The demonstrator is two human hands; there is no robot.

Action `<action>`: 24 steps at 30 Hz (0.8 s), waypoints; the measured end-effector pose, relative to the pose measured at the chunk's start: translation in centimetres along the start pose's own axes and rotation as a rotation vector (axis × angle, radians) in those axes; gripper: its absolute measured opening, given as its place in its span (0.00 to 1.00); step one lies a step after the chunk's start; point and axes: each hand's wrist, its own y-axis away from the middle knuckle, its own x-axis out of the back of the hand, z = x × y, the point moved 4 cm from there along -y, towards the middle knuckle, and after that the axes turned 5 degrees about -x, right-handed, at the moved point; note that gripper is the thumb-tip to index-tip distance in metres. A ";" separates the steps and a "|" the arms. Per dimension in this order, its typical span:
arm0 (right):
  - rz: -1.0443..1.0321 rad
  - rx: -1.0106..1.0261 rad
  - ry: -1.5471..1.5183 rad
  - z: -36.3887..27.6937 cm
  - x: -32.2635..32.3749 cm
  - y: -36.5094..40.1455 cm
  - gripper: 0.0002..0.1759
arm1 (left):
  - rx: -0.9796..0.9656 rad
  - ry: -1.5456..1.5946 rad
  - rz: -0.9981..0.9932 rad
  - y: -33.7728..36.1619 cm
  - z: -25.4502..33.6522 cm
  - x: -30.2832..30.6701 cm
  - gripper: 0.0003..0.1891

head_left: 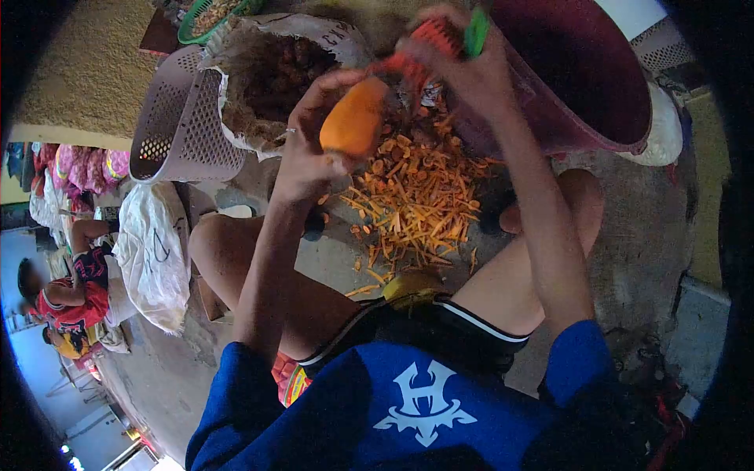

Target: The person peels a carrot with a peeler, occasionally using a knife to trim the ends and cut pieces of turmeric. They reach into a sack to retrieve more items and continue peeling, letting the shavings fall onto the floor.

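My left hand (pixel 305 161) is closed round a thick, smooth orange carrot (pixel 355 118), held up above the floor between my knees. To its right my right hand (pixel 470 74) is raised and blurred, with its fingers curled. A bright green piece (pixel 476 33), like the end of a handle, sticks out at this hand; the rest of it is hidden. Something red and ridged (pixel 433 49) shows beside the fingers, too blurred to name. Below both hands lies a heap of orange peelings and round slices (pixel 412 200) on the floor.
A woven sack (pixel 236 118) of dark roots stands ahead, beside a perforated lilac basket (pixel 177 118). A large maroon tub (pixel 550 110) leans at the right. A white sack (pixel 153 255) is at the left, near a seated person in red (pixel 75 302). A green basket (pixel 206 20) sits behind.
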 end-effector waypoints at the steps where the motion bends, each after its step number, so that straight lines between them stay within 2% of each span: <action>1: -0.002 0.002 -0.001 -0.5 -0.5 0.6 0.23 | 0.022 0.019 0.067 0.0 -0.2 0.3 0.58; 4: -0.059 0.043 0.019 -2.9 -1.2 1.4 0.22 | -0.007 -0.004 0.025 0.3 -1.1 0.8 0.56; 6: -0.047 -0.287 -0.087 -1.2 0.7 0.1 0.22 | 0.017 -0.014 -0.042 0.5 -0.2 0.6 0.55; 7: -0.047 -0.287 -0.084 -0.7 1.2 -0.3 0.22 | 0.031 -0.030 -0.105 0.5 0.1 0.4 0.54; 8: 0.038 -0.199 -0.009 -0.8 1.8 -0.9 0.21 | 0.027 -0.031 -0.105 0.5 0.0 0.3 0.54; 9: 0.126 -0.109 0.063 -0.9 2.1 -1.2 0.21 | 0.011 0.003 -0.068 0.3 -0.1 0.4 0.52; 10: 0.125 -0.104 0.062 -0.6 1.6 -0.6 0.21 | -0.004 0.039 -0.031 0.2 -0.2 0.6 0.51; 12: -0.108 -0.019 0.026 -2.0 -0.9 1.1 0.21 | -0.015 0.007 -0.014 0.1 -0.4 0.9 0.49; 15: -0.111 0.016 0.181 -2.6 -1.2 1.5 0.22 | -0.001 -0.060 -0.013 0.0 -0.5 1.5 0.47; 17: -0.162 -0.017 0.079 -1.5 -1.2 1.0 0.21 | 0.008 -0.091 -0.024 -0.2 -0.4 1.6 0.46; 19: -0.126 -0.072 0.006 -0.8 -1.4 0.8 0.27 | 0.046 -0.082 -0.033 -0.6 0.0 1.5 0.44; 23: -0.109 -0.009 0.088 -0.4 -1.4 0.6 0.27 | 0.044 -0.096 -0.049 -0.3 -0.8 1.9 0.42; 24: -0.110 -0.050 0.086 -1.4 -1.0 0.7 0.27 | 0.020 -0.032 0.027 0.0 -1.0 1.5 0.41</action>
